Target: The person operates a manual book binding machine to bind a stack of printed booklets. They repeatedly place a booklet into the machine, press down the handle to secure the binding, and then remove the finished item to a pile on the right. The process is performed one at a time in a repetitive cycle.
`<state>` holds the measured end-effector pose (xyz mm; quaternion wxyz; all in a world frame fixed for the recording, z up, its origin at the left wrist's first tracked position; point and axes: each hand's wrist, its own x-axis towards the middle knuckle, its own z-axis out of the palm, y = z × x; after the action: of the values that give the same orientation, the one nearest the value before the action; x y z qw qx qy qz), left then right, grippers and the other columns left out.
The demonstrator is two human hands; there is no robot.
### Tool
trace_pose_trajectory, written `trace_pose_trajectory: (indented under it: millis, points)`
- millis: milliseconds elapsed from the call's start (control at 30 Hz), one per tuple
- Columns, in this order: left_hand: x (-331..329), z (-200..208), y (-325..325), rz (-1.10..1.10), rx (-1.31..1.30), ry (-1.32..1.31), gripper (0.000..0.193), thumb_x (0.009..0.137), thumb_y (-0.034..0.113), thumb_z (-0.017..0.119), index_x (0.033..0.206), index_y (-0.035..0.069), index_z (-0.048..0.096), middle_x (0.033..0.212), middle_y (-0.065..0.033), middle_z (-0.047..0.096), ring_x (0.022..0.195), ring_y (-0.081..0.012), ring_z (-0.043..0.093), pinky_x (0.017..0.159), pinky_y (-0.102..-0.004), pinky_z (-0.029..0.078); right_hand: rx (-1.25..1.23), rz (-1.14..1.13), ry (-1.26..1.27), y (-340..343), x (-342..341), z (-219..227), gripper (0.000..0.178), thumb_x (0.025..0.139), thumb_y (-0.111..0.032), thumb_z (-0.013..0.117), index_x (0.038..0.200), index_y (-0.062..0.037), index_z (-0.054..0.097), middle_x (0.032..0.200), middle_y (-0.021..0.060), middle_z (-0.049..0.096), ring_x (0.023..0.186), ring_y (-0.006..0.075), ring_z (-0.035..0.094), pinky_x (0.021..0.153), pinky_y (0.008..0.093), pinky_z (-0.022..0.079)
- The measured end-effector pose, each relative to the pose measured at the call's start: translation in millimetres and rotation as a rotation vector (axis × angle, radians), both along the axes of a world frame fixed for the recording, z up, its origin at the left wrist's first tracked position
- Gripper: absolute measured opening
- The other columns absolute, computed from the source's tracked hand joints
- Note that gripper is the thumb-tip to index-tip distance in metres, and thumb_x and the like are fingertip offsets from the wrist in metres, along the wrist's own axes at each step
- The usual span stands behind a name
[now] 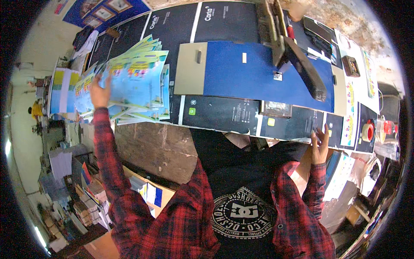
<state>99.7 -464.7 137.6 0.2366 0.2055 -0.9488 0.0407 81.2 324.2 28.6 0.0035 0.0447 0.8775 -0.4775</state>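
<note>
My left hand (pixel 100 92) is over a fanned, uneven pile of light-blue and green printed sheets (pixel 133 86) at the table's left. Its fingers are slightly blurred but look spread on the paper, near the pile's left part. My right hand (pixel 320 146) is at the table's near edge on the right, fingers apart and nothing in them. Between the hands, a blue board (pixel 241 77) with beige end pieces lies across the dark table top (pixel 220 113). Above its right half hangs a long dark lever (pixel 304 71) on a metal machine.
A bundle of printed sheets with a pale band (pixel 64 90) stands at the far left. Tape rolls (pixel 368 131) sit at the right end. A small metal block (pixel 276 108) lies by the board's near edge. Stacked papers and books (pixel 88 203) fill the lower left.
</note>
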Motion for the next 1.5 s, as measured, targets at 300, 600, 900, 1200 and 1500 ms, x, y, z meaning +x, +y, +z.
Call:
trace_pose_trajectory:
  millis: [300, 600, 900, 1200, 1500]
  points:
    - [-36.7, -126.4, 118.7, 0.047, -0.006, -0.093, 0.080, 0.085, 0.054, 0.062, 0.129, -0.010, 0.049, 0.136, -0.0297, 0.047, 0.129, -0.0422, 0.043, 0.111, -0.0477, 0.030, 0.254, -0.195, 0.070, 59.0, -0.4, 41.4, 0.077, 0.083, -0.033, 0.074, 0.143, -0.0024, 0.036, 0.123, 0.0253, 0.060, 0.111, 0.0363, 0.061, 0.094, 0.0431, 0.048]
    - [-49.1, -74.0, 76.3, -0.043, 0.065, 0.003, 0.066, 0.092, 0.044, 0.060, 0.131, -0.009, 0.050, 0.131, -0.0263, 0.054, 0.122, -0.0384, 0.051, 0.105, -0.0414, 0.038, 0.694, -0.406, 0.066, 217.7, -126.4, -27.1, 0.083, 0.075, -0.069, 0.065, 0.123, -0.0013, 0.058, 0.117, 0.0233, 0.060, 0.115, 0.0382, 0.056, 0.096, 0.0459, 0.046]
    - [50.8, 32.4, 201.9, -0.282, 0.799, 0.016, 0.045, 0.098, 0.017, 0.056, 0.137, -0.003, 0.046, 0.131, -0.0192, 0.056, 0.124, -0.0231, 0.051, 0.106, -0.0358, 0.034, 0.868, -0.432, -0.364, 206.3, -173.4, 7.3, 0.102, 0.053, -0.079, 0.073, 0.125, -0.0064, 0.061, 0.121, 0.0183, 0.061, 0.116, 0.0307, 0.058, 0.097, 0.0468, 0.046]
    - [75.3, 86.9, 282.1, -0.313, 0.751, -0.089, 0.042, 0.097, 0.013, 0.054, 0.135, -0.004, 0.048, 0.130, -0.0195, 0.056, 0.124, -0.0264, 0.051, 0.108, -0.0390, 0.033, 0.959, -0.419, -0.235, 194.8, -168.5, 8.1, 0.084, 0.057, -0.079, 0.070, 0.100, -0.0076, 0.074, 0.114, 0.0198, 0.065, 0.110, 0.0331, 0.062, 0.090, 0.0524, 0.048]
    - [115.2, 91.7, 291.9, -0.283, 0.653, -0.069, 0.044, 0.095, 0.019, 0.054, 0.132, -0.005, 0.051, 0.124, -0.0202, 0.060, 0.119, -0.0300, 0.055, 0.108, -0.0419, 0.035, 0.826, -0.453, -0.285, 214.8, -183.8, -2.6, 0.102, 0.052, -0.080, 0.072, 0.105, 0.0069, 0.067, 0.107, 0.0220, 0.068, 0.102, 0.0345, 0.066, 0.090, 0.0429, 0.051]
